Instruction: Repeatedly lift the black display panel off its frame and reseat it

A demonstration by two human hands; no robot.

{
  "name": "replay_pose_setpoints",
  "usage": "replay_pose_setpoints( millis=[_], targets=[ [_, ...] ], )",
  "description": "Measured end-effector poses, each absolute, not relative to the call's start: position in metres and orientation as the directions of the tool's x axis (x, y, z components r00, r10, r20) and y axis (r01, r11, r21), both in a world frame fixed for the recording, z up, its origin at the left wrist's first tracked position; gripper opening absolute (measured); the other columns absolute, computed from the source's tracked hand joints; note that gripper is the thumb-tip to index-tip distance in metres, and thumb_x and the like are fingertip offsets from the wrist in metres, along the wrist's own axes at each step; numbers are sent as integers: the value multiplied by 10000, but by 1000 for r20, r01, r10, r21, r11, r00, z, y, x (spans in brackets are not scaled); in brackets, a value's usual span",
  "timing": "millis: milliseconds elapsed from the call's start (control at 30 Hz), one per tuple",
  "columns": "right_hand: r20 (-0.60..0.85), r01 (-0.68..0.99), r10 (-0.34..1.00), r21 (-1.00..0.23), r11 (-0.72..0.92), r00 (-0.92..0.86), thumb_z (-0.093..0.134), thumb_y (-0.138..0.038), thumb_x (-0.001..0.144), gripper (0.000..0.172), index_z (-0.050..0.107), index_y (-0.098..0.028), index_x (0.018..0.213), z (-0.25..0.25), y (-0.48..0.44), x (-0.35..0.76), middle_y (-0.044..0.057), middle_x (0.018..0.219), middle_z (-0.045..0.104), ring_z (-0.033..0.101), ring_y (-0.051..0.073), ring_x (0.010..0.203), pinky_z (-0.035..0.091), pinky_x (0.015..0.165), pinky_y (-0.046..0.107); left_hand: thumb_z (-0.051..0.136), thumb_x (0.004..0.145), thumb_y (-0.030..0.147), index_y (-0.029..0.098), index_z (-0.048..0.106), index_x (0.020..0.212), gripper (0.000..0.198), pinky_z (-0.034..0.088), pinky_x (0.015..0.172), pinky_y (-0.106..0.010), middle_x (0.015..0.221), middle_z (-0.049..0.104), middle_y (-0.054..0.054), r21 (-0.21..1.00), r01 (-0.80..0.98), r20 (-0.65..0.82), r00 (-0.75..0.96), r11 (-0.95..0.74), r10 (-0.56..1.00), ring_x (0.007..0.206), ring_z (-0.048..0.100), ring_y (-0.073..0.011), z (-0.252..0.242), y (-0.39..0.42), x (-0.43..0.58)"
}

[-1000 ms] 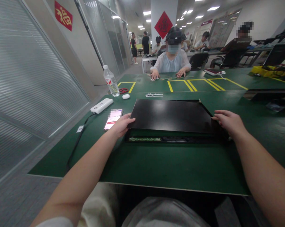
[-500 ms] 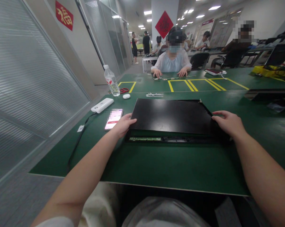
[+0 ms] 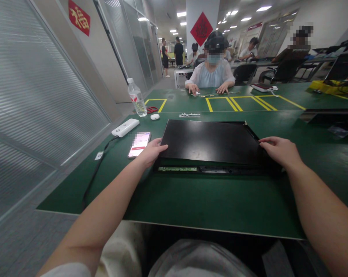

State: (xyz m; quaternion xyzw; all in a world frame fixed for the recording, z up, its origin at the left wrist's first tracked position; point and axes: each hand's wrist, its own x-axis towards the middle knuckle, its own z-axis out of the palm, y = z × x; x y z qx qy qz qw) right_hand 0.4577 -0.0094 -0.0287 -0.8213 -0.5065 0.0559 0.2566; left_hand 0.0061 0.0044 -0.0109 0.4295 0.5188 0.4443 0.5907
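A flat, glossy black panel, like a screen panel, lies tilted over a shallow black frame on the green table. My left hand grips the panel's left edge, thumb on top and fingers underneath. At the right edge, my right hand pinches the panel between thumb and fingers. The panel sits askew, so the frame's near strip shows below it, with a green circuit board at the left. The frame's far right corner also shows past the panel. The rest of the frame is hidden.
Left of the panel lie a lit phone, a white power bank with a black cable, a water bottle, red scissors and a white case. Small white strips lie behind it. A person sits opposite.
Both hands keep their hold and the panel stays almost in place over the frame. The whole view has shifted very slightly.
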Motion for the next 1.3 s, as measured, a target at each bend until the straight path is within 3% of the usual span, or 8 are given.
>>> replay_pose_setpoints(
  millis=[200, 633, 1033, 1300],
  targets=[
    [189, 811, 859, -472, -346, 476, 594, -395, 739, 312, 811, -252, 911, -29, -10, 456, 59, 814, 730, 628, 227, 762, 478, 709, 347, 769, 769, 30, 146, 691, 1145, 401, 619, 874, -358, 997, 815, -102, 968, -77, -234, 57, 238, 971, 970, 782, -269, -11, 5, 6],
    [191, 814, 861, -471, -340, 471, 597, -387, 758, 295, 821, -252, 896, -30, -10, 457, 60, 841, 741, 633, 224, 783, 470, 729, 344, 802, 749, 30, 135, 676, 1110, 397, 622, 851, -359, 964, 812, -101, 965, -73, -248, 41, 251, 968, 884, 786, -253, -12, 6, 5],
    [147, 779, 851, -503, -375, 504, 636, -371, 710, 237, 811, -267, 830, -26, -8, 461, 54, 853, 742, 635, 245, 832, 482, 800, 370, 739, 764, 2, 147, 647, 1289, 553, 617, 858, -371, 941, 813, -69, 966, -93, -237, 61, 242, 970, 902, 789, -252, -14, 7, 5],
    [89, 718, 836, -566, -405, 542, 658, -400, 692, 304, 801, -257, 919, -30, -6, 466, 37, 727, 701, 644, 244, 756, 493, 805, 395, 755, 738, 20, 151, 658, 1239, 527, 623, 857, -379, 942, 813, -80, 974, -84, -207, 48, 211, 977, 906, 787, -265, -16, 7, 3]
  ],
)
